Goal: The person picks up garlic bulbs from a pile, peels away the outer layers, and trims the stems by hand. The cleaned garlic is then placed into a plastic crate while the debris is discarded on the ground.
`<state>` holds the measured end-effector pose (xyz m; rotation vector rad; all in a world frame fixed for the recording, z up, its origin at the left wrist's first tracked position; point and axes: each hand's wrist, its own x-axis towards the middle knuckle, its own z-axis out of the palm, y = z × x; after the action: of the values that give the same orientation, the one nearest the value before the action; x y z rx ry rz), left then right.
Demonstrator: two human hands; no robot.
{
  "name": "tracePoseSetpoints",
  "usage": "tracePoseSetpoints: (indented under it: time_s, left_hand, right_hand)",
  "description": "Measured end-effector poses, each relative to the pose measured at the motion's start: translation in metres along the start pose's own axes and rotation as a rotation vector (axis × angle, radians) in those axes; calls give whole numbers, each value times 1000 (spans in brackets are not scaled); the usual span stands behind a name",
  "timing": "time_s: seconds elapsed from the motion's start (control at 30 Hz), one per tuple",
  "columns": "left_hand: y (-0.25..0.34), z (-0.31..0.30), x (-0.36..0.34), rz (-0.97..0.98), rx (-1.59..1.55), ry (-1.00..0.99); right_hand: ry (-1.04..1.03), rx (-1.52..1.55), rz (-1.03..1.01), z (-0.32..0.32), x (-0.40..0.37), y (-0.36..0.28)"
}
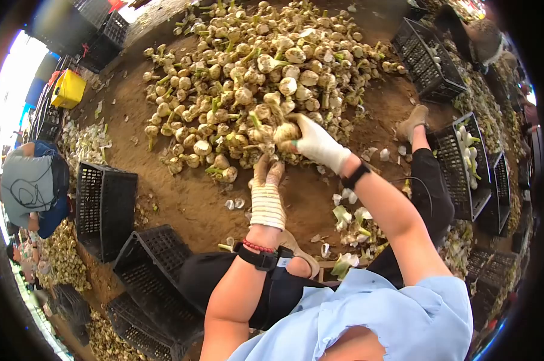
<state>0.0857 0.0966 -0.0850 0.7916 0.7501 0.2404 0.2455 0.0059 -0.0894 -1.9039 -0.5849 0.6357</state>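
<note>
My right hand [323, 144], in a white knit glove, grips a dirt-brown garlic bulb [286, 135] between thumb and fingers at the near edge of a large garlic heap [242, 72]. Just below it, my left hand [267, 189] wears a striped, soil-stained glove. Its fingers are closed at the lower end of a garlic bulb with stem and roots [261, 144]; the fingertips are partly hidden. The heaped bulbs carry short green or pale stems and dry soil. Both hands are close together in front of my bent legs.
Black plastic crates stand at left [106, 210] and lower left [154, 271]. On the right, one crate [425, 60] sits near the heap and another [461, 165] holds pale trimmed garlic. Peeled skins [347, 216] litter the dirt floor. Other people [34, 180] sit nearby; a yellow container [68, 89] is upper left.
</note>
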Motion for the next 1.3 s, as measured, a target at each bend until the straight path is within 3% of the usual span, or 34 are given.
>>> tracePoseSetpoints:
  time_s: [0.03,0.1,0.13,0.2,0.23,0.3,0.33,0.37,0.4,0.43,0.5,0.57,0.63,0.7,0.77,0.9,0.97,1.1,1.17,1.3]
  left_hand:
    - [-4,2,1,-10,2,-17]
    - [-12,3,2,-209,-210,-309]
    - [-7,5,-6,-252,-247,-499]
    - [-6,16,-23,-221,-176,-499]
    - [-7,21,-29,-170,-122,-490]
    - [-6,29,-43,-137,-126,-500]
    - [-4,36,-51,131,147,-488]
    - [-5,40,-57,405,415,-462]
    - [-10,34,-52,812,741,-442]
    - [-11,37,-59,812,741,-447]
    - [-10,42,-73,1119,954,-389]
    - [-15,40,-73,1219,983,-399]
    - [-19,41,-73,1409,1045,-386]
    - [-21,43,-75,1431,1021,-404]
    - [-17,49,-80,1525,1076,-398]
    - [-25,54,-82,1533,1070,-386]
    - [-29,57,-86,1463,1015,-408]
    - [-30,59,-87,1460,1029,-430]
    - [-30,58,-85,1469,1071,-439]
    - [-29,59,-88,1455,1110,-437]
  right_hand:
    - [-86,308,-17,-5,-27,-1]
    - [-106,637,52,-6,-78,-25]
    - [-83,644,55,-8,-93,-26]
    - [4,493,-76,-12,-122,-23]
    - [45,272,-117,-20,-131,-24]
    - [16,421,-4,-34,-158,-33]
    - [-37,641,44,-37,-167,-28]
    - [-40,732,-70,-43,-177,-40]
    - [-1,882,-34,-41,-178,-23]
    - [38,1034,3,-37,-179,-28]
    - [85,1077,-21,-34,-196,-42]
    - [130,1125,-49,-31,-202,-53]
    - [139,919,-133,-30,-197,-43]
    - [142,907,-144,-31,-197,-38]
    - [263,752,-8,-34,-200,-51]
    - [292,696,-18,-42,-207,-48]
    - [282,444,-7,-51,-215,-48]
    - [297,271,46,-59,-223,-35]
    - [379,57,-156,-58,-222,-26]
    - [305,118,-66,-71,-228,-48]
